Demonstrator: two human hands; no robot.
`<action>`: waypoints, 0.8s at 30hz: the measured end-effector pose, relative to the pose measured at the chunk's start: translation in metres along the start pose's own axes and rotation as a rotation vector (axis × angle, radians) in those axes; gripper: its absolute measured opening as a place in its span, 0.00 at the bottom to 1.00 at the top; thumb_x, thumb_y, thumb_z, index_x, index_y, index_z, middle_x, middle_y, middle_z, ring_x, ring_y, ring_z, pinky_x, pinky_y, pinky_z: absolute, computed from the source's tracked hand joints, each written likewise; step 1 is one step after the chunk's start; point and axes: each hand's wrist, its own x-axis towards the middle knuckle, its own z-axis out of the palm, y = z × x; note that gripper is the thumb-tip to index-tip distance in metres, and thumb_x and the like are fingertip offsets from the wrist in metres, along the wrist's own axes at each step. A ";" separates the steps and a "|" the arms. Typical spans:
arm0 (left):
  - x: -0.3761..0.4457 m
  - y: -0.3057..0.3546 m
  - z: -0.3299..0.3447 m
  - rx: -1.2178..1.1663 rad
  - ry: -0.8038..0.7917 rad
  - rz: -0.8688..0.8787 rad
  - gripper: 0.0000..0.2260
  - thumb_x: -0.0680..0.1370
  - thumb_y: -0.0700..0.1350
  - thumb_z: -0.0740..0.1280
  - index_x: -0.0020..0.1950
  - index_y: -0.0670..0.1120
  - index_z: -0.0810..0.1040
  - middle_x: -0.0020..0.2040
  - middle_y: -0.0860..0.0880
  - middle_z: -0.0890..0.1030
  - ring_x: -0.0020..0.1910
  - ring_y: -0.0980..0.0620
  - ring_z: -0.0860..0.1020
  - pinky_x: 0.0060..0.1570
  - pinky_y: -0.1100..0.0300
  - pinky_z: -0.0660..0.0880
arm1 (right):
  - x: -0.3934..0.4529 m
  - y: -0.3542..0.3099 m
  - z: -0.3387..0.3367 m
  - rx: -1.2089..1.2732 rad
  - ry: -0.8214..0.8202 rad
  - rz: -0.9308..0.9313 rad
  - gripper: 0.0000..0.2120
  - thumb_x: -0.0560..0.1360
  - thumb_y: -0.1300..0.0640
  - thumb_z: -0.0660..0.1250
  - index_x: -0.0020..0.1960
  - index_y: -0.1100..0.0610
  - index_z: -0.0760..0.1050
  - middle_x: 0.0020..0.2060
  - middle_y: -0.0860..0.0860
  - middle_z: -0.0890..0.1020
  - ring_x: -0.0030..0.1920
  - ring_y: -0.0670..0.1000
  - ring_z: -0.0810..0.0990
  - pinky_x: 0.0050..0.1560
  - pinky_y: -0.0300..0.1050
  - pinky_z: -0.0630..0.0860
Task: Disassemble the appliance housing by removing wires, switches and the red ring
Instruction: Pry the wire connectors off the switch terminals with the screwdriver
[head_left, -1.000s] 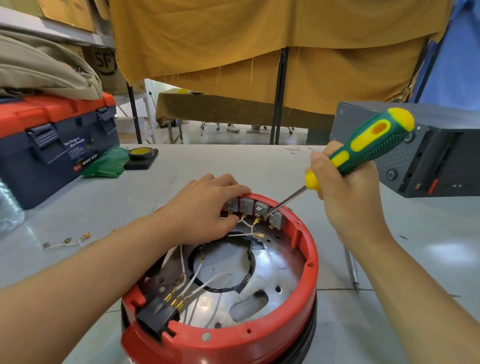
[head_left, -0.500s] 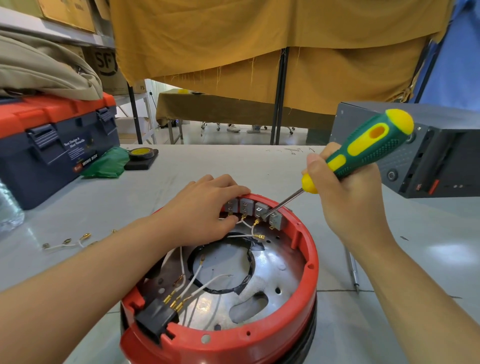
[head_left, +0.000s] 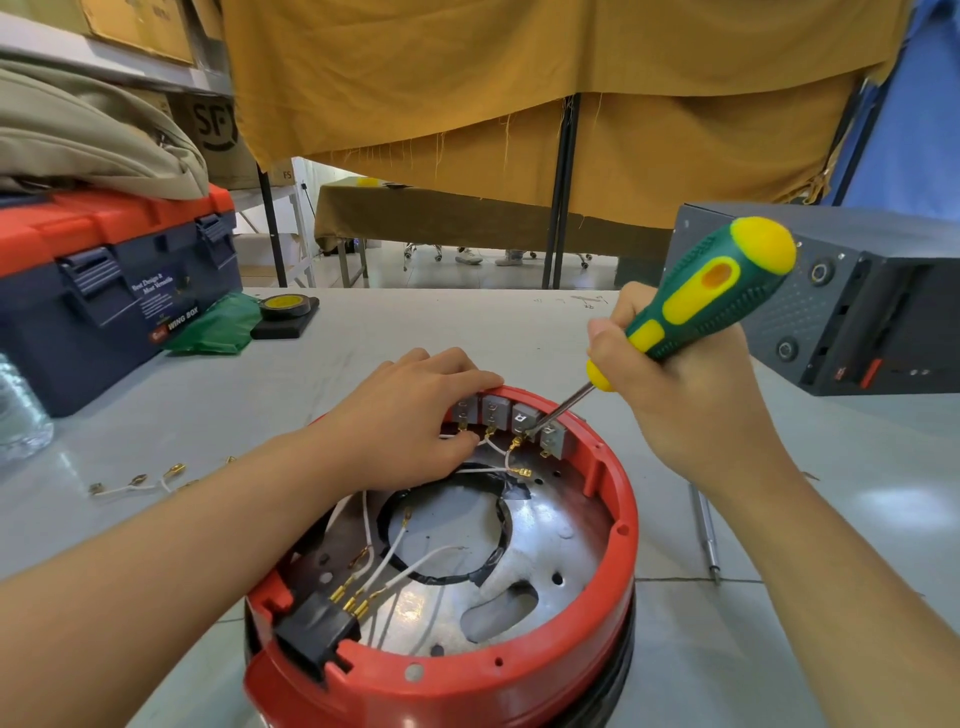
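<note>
Lower centre of frame: red ring, switches at its far rim. Your left hand presses there, fingers relaxed; your right hand grips screwdriver, tip between switches. Step: prying switches. Next: lever gently.

The round housing stands open side up at the table's near edge, a red ring round its top over a silvery plate. Four grey switches line the ring's far inner wall. White wires with brass terminals run to a black connector at the near left.
</note>
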 end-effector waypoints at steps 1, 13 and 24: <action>0.000 0.000 0.000 0.004 -0.002 0.000 0.24 0.75 0.53 0.63 0.72 0.58 0.64 0.62 0.56 0.71 0.54 0.53 0.69 0.56 0.54 0.68 | 0.001 0.001 0.000 0.022 0.024 0.026 0.15 0.71 0.55 0.63 0.30 0.63 0.68 0.26 0.60 0.72 0.30 0.55 0.72 0.33 0.38 0.69; 0.001 0.002 0.000 0.005 -0.006 -0.001 0.24 0.76 0.52 0.63 0.72 0.57 0.64 0.62 0.56 0.70 0.54 0.52 0.69 0.57 0.54 0.68 | 0.005 0.018 -0.001 0.291 0.139 0.222 0.14 0.70 0.53 0.63 0.26 0.49 0.68 0.23 0.45 0.69 0.24 0.42 0.67 0.27 0.29 0.64; 0.000 0.002 0.000 -0.010 0.001 -0.020 0.24 0.77 0.51 0.63 0.72 0.58 0.64 0.62 0.56 0.70 0.56 0.52 0.69 0.57 0.54 0.68 | -0.003 0.002 -0.002 0.095 0.144 0.058 0.14 0.72 0.54 0.63 0.29 0.56 0.68 0.26 0.57 0.73 0.30 0.54 0.74 0.33 0.45 0.71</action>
